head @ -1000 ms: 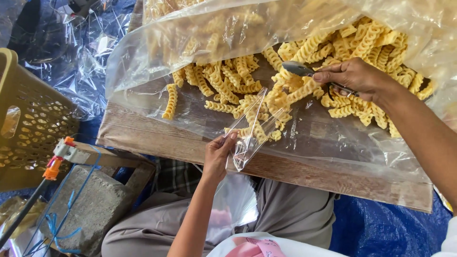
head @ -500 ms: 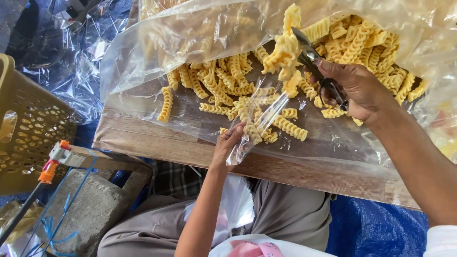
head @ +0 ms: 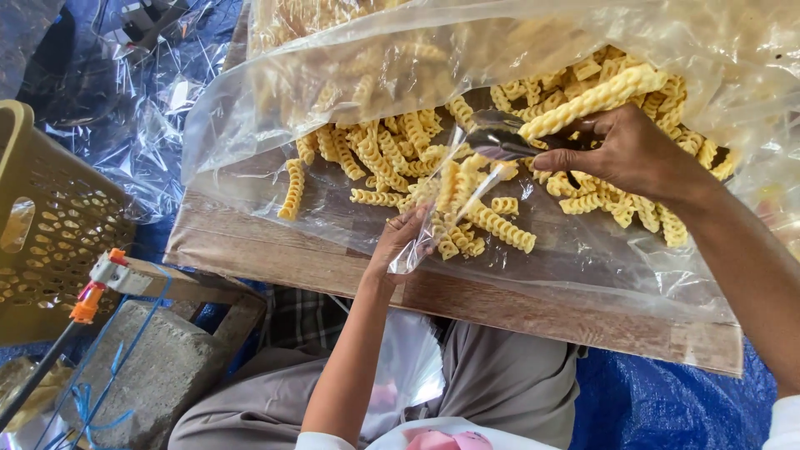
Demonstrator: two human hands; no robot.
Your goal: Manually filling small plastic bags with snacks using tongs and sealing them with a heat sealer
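Fingers of the left hand (head: 404,242) at lower centre pinch a small clear bag (head: 450,200), its grip closed on the plastic. Beyond, at upper right, the right hand (head: 633,154) clasps a metal spoon (head: 500,143) over spiral snacks (head: 392,154) on the plastic-covered wooden counter (head: 275,250).

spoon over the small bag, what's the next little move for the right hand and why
Probably tip the spoon down toward the mouth of the small clear bag. The right hand holds the spoon just above that bag, and a long yellow twisted snack piece sits by its fingers, while the left hand holds the bag up, already partly filled. The bag's opening looks narrow, so a slow tilt seems safest.
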